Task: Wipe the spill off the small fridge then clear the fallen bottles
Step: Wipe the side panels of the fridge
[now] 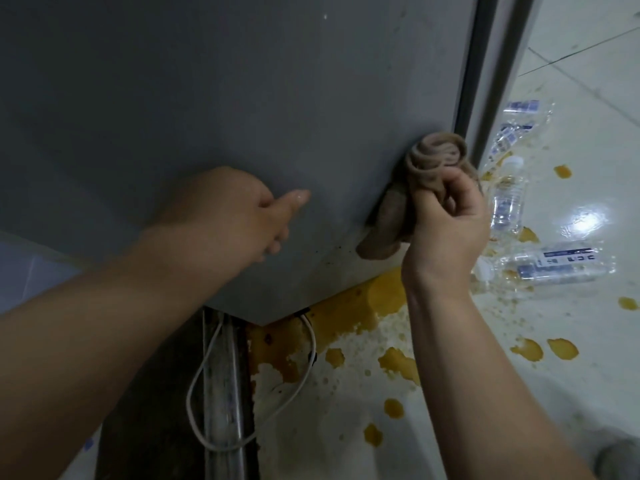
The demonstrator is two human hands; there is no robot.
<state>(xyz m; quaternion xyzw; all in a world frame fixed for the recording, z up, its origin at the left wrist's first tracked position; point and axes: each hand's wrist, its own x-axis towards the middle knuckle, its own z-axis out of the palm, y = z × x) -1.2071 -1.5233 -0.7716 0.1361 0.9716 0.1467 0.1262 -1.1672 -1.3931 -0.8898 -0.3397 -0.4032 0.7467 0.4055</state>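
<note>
The small grey fridge [225, 98] fills the upper left of the head view, seen from above. My right hand [450, 216] grips a bunched brown cloth [429, 161] and holds it against the fridge's right edge near the door seam. My left hand [242, 216] rests on the grey top with its fingers relaxed and holds nothing. Several clear plastic bottles [554, 263] with blue labels lie on their sides on the floor to the right of the fridge. Small dark specks dot the fridge edge near the cloth.
Yellow-orange liquid [349, 313] is pooled and spattered over the pale tiled floor [588, 64] below and right of the fridge. A white cable [204, 372] loops down beside a metal rail [221, 393] at the fridge's corner. A grey object [620, 459] sits at the bottom right.
</note>
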